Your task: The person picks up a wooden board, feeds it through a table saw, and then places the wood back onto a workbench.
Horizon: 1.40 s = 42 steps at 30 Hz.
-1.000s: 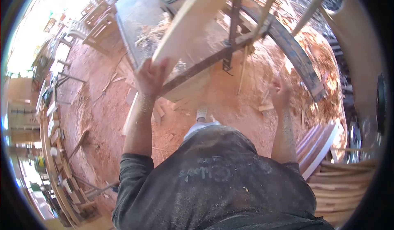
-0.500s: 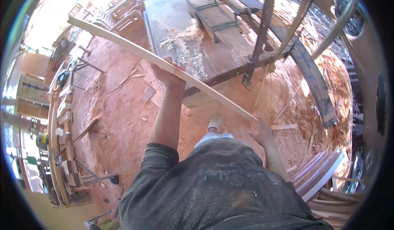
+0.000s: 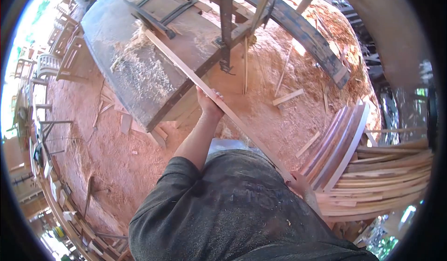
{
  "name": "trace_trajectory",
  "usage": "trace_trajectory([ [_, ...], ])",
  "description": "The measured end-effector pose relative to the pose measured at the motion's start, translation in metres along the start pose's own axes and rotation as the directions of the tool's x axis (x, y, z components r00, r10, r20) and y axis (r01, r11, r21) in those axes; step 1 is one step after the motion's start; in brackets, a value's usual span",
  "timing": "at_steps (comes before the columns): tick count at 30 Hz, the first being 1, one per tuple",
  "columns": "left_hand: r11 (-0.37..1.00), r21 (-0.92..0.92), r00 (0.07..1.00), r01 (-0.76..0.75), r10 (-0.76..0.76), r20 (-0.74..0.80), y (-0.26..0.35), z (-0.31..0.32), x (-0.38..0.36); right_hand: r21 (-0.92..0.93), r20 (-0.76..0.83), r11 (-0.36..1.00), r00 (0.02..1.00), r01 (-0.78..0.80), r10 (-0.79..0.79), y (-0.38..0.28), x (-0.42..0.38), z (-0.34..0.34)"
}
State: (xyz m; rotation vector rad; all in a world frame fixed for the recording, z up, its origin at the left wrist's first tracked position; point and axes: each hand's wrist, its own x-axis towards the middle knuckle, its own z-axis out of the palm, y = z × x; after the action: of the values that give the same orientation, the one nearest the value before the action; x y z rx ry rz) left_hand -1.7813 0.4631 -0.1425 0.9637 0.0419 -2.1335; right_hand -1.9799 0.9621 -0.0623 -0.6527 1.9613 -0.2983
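While the dark dusty shirt (image 3: pixel 242 209) fills the bottom of the view, the right hand (image 3: pixel 298 184) sits closest to the body, low at the right hip, and is closed on the near end of a long thin wooden strip (image 3: pixel 233 116). From there the strip runs up and to the left, away from the person, in one slanted line. The left hand (image 3: pixel 209 103) is farther out on an extended arm and grips the strip about midway along it, fingers wrapped round its edge. So the hands are well apart, both clamped on the same piece, right nearer and left farther, with the strip's long axis lying diagonally between them and beyond.

The far end of the strip reaches over the sawdust-covered tabletop (image 3: pixel 121 37) of the machine, ending near a pile of shavings (image 3: pixel 132 60); whether it touches the surface or is held just above it cannot be told from this angle.

Just to the right of the right hand lies a stack of curved boards (image 3: pixel 386 177), with several reddish curved pieces (image 3: pixel 340 140) leaning at its near side. The right hand is partly hidden by the shirt and the strip, so its fingers are hard to make out.

Farther off, the red sawdust floor (image 3: pixel 107 144) is scattered with offcuts (image 3: pixel 288 97). Chair frames (image 3: pixel 60 51) stand at the far left, small and bent by the lens.
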Motion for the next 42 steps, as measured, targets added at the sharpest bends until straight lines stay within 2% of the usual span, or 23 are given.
trace_trajectory([
  [2,1.0,0.002,1.0,0.02,-0.02,-0.022,-0.008,-0.01,0.024,-0.116,-0.01,0.992,0.999,-0.038,0.037,-0.007,-0.004,0.005],
  [3,0.997,0.083,0.996,0.001,0.007,-0.09,-0.009,-0.012,0.03,-0.174,-0.016,0.983,0.999,-0.054,0.052,-0.012,-0.003,0.006],
  [5,0.969,0.247,0.975,-0.025,0.079,-0.21,-0.006,-0.014,0.038,-0.159,-0.083,0.984,0.994,-0.085,0.073,-0.037,-0.008,0.007],
  [7,0.831,0.428,0.909,-0.357,0.415,-0.048,0.005,-0.005,0.032,-0.131,-0.109,0.988,0.992,-0.081,0.067,-0.051,-0.01,0.0],
  [9,0.622,0.662,0.879,-0.419,0.459,0.125,0.031,0.017,-0.003,-0.083,-0.093,0.996,0.995,-0.037,0.029,-0.059,-0.005,-0.004],
  [12,0.443,0.817,0.868,-0.368,0.478,0.132,0.05,0.015,0.007,-0.078,-0.037,0.996,0.998,0.048,-0.051,-0.057,0.01,-0.007],
  [13,0.513,0.74,0.849,-0.435,0.509,0.146,0.051,0.017,0.016,-0.072,-0.029,0.995,0.997,0.072,-0.074,-0.058,0.018,-0.006],
  [16,0.562,0.751,0.872,-0.348,0.487,0.04,0.063,0.048,0.007,-0.086,-0.018,0.99,0.993,0.113,-0.115,-0.065,0.037,-0.009],
  [19,0.626,0.668,0.864,-0.404,0.5,0.054,0.081,0.035,0.046,-0.128,-0.001,0.989,0.997,0.078,-0.079,-0.1,0.051,-0.012],
  [22,0.61,0.686,0.867,-0.396,0.495,0.061,0.098,0.033,0.063,-0.122,0.01,0.992,1.0,0.026,-0.025,-0.139,0.052,-0.016],
  [31,0.568,0.705,0.845,-0.424,0.529,0.082,0.108,0.045,0.071,-0.181,-0.039,0.981,0.996,0.071,-0.079,-0.132,0.079,-0.017],
  [42,0.648,0.652,0.879,-0.394,0.474,0.061,0.129,0.051,0.077,-0.196,0.017,0.979,0.999,0.047,-0.044,-0.152,0.096,-0.016],
])
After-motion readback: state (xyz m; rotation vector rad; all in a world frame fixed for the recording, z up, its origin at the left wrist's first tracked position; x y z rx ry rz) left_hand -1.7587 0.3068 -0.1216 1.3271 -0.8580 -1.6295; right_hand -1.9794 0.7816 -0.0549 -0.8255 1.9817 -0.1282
